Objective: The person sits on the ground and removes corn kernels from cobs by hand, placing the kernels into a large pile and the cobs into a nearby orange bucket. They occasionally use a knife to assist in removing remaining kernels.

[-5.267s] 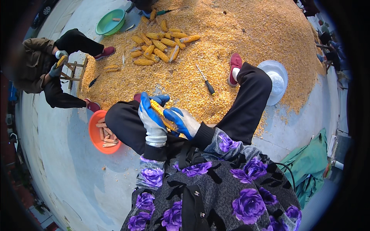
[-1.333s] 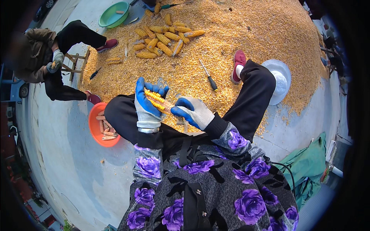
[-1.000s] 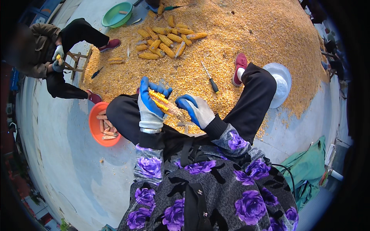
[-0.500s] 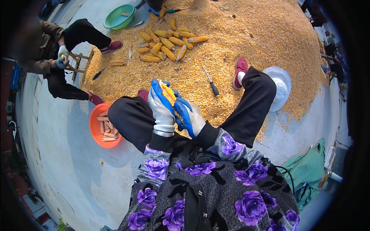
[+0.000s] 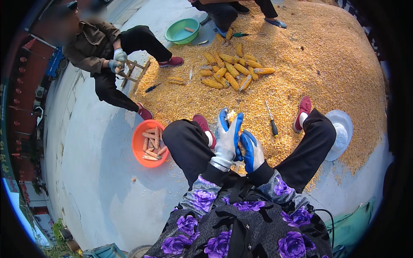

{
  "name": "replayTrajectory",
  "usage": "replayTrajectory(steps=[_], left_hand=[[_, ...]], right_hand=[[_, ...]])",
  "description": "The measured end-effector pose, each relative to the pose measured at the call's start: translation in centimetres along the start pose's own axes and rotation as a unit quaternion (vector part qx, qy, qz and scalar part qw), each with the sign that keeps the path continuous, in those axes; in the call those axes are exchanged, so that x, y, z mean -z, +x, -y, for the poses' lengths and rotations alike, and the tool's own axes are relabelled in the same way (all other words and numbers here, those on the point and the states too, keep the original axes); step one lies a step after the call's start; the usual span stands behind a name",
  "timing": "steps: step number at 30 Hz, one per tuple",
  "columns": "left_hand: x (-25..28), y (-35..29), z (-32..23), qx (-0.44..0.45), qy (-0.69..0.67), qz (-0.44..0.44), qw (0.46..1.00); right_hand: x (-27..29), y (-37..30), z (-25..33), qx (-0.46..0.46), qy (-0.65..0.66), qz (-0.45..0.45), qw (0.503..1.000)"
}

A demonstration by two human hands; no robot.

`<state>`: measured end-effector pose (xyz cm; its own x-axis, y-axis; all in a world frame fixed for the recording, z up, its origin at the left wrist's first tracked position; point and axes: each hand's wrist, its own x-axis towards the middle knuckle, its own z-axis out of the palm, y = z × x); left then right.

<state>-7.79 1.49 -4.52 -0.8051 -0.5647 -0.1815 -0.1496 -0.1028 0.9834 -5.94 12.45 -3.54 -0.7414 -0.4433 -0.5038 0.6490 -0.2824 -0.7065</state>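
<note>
Gloved in white and blue, my left hand (image 5: 228, 136) is closed around an ear of corn (image 5: 231, 116), whose pale end shows above the fingers. My right hand (image 5: 252, 150), in a matching glove, is curled against the lower part of the ear, and the gloves hide most of it. Both hands are between my knees, over the edge of a wide heap of loose yellow kernels (image 5: 185, 103). On the heap beyond them lies a pile of unshelled ears (image 5: 232, 71). A screwdriver (image 5: 272, 120) with a dark handle rests on the kernels right of my hands.
An orange basin (image 5: 137, 150) of bare cobs (image 5: 151, 144) stands by my left knee. A pale hat (image 5: 340, 133) lies beyond my right knee. At the left sits a co-worker (image 5: 97, 51) with gloved hands together. A green basin (image 5: 172, 34) stands farther back, near another person's legs (image 5: 217, 17).
The view has swung left, so the scene shifts right and down. The ear has turned in my hands: its yellow rows faced up before, and now mainly its pale end shows.
</note>
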Motion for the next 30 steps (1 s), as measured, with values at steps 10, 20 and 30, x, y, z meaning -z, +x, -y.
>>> replayTrajectory(steps=[10,20,30], left_hand=[[1.0,-1.2,0.5,-0.154,0.144,-0.001,0.978],[0.7,-0.7,0.3,-0.124,0.203,0.012,0.971],[1.3,-1.9,-0.5,0.035,0.017,0.13,0.991]], right_hand=[[1.8,-0.7,-1.1,0.219,-0.275,0.031,0.936],[1.0,-1.0,0.0,-0.043,0.067,0.009,0.997],[1.9,-0.6,0.1,-0.024,0.134,0.008,0.991]])
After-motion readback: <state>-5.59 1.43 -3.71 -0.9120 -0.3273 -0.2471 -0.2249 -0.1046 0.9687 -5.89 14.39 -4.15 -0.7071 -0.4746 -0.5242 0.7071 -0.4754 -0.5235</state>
